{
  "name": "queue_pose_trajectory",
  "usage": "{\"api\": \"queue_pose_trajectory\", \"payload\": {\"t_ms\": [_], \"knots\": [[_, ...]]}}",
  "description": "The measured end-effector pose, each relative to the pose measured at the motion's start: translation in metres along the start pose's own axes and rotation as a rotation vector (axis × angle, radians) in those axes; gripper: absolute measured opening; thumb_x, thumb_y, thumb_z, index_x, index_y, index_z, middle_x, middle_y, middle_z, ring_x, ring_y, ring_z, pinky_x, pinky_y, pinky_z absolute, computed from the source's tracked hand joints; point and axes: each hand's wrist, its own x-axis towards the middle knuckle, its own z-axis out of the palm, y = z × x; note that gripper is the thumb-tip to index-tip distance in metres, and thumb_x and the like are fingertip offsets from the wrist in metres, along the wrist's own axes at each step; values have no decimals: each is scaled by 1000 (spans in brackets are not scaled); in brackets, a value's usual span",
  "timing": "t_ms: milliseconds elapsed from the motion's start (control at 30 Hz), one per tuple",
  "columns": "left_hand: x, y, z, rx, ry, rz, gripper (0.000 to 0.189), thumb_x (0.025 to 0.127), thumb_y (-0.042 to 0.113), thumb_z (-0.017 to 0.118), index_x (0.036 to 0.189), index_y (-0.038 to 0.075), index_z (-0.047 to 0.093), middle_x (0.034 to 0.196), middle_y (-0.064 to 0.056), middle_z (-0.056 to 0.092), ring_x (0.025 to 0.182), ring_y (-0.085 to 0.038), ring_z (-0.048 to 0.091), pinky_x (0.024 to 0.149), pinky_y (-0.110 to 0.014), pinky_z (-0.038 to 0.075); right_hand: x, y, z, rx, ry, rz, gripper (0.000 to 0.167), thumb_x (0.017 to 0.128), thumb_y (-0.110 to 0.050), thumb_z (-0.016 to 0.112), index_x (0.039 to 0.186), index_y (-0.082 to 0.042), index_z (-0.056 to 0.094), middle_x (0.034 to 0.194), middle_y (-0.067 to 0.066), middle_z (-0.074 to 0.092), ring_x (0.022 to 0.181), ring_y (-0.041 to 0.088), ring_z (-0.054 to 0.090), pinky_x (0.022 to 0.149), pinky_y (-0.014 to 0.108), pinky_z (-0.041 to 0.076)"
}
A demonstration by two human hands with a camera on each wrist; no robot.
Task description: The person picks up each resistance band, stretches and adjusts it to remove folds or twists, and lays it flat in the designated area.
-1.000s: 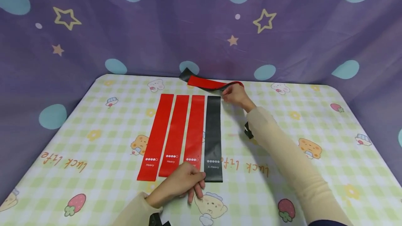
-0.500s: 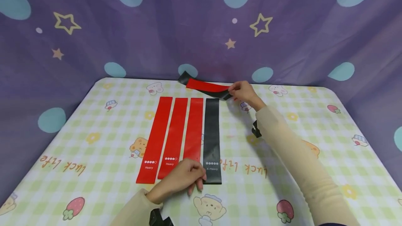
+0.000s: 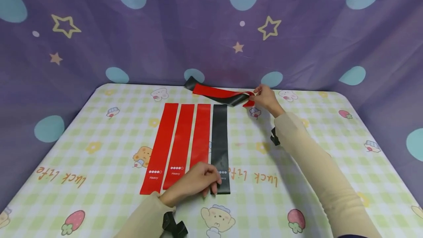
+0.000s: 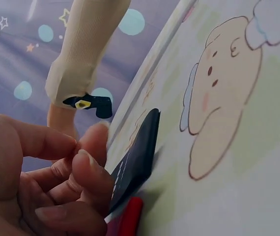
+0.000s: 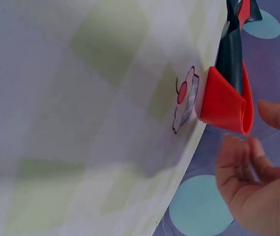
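Observation:
Three red resistance bands, the leftmost point(image 3: 158, 146) marked "Heavy", lie flat side by side. A black resistance band point(image 3: 219, 135) lies to their right. My left hand point(image 3: 198, 179) is over the near ends of the third red band and the black band. Its fingers are loosely curled and hold nothing in the left wrist view. At the table's far edge lies a loose red band point(image 3: 214, 92), overlapping a loose black band point(image 3: 236, 101). My right hand point(image 3: 267, 100) is at their right end. In the right wrist view its fingers are spread beside the folded red end point(image 5: 223, 105), not gripping it.
A checked tablecloth point(image 3: 99, 168) with cartoon prints covers the table. A purple patterned curtain point(image 3: 158, 36) hangs right behind the far edge and along the sides. Black wrist mounts point(image 3: 173, 225) sit on both forearms.
My right hand has drawn the loose bands' end to the right and let go of it; the red end is now folded over. My left hand has shifted right, over the black band's near end.

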Motion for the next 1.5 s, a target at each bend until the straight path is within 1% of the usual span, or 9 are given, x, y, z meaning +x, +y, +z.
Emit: {"api": "queue_pose_trajectory", "payload": {"t_ms": [133,300,400,567,833,1100,1233,1333,1500], "knots": [[6,0,3,8,-6,5,21,93,7,52,83,-6,66,59,-13,61,39,-9,45,41,-21,39,-1,3,4,2,-39,72,44,87,-17,62,119,7,45,110,22,53,98,31,51,87,40,44],[16,1,5,7,-20,21,22,94,6,50,83,-7,65,61,-11,62,41,-9,47,44,-20,43,0,9,6,66,-48,133,38,83,-5,58,118,8,48,101,17,56,81,20,54,71,24,46],[23,2,4,9,-13,30,23,94,6,48,84,-7,64,61,-8,61,42,-9,48,46,-20,44,0,12,5,204,-76,189,38,83,1,53,119,10,48,101,15,55,75,15,55,67,19,49],[29,2,2,-9,1,29,22,94,7,50,86,-8,64,62,-10,61,44,-10,49,49,-22,47,0,13,0,500,-147,267,43,87,5,42,129,15,40,116,17,47,87,16,55,90,29,53],[29,2,2,-42,-7,-2,22,94,9,52,88,-9,64,63,-6,61,45,-9,50,46,-19,42,0,5,-18,633,-120,269,41,91,2,39,130,17,39,97,11,52,59,6,58,57,16,53],[34,1,0,-46,-14,-40,22,94,10,51,89,-6,65,61,2,60,45,-7,51,41,-18,34,-5,-3,-27,767,-199,285,48,94,1,38,140,13,31,98,10,54,62,8,60,60,17,53],[41,2,-1,-59,-4,-36,22,94,10,51,88,-6,64,61,2,60,45,-7,50,40,-17,32,-9,-4,-26,941,-242,299,28,97,-1,37,123,6,45,92,5,55,70,10,60,63,19,53],[44,3,0,-64,1,-42,21,93,10,52,87,-6,64,60,3,59,45,-7,50,40,-18,30,-12,-7,-27,1076,-257,313,15,99,-3,36,110,-1,44,91,2,54,75,11,57,67,19,53],[45,6,1,-53,3,-49,20,93,11,52,89,-5,64,62,3,59,45,-7,50,41,-18,31,-15,-12,-29,1205,-244,294,42,99,-3,36,140,0,30,90,0,53,73,12,53,68,19,52]]}}
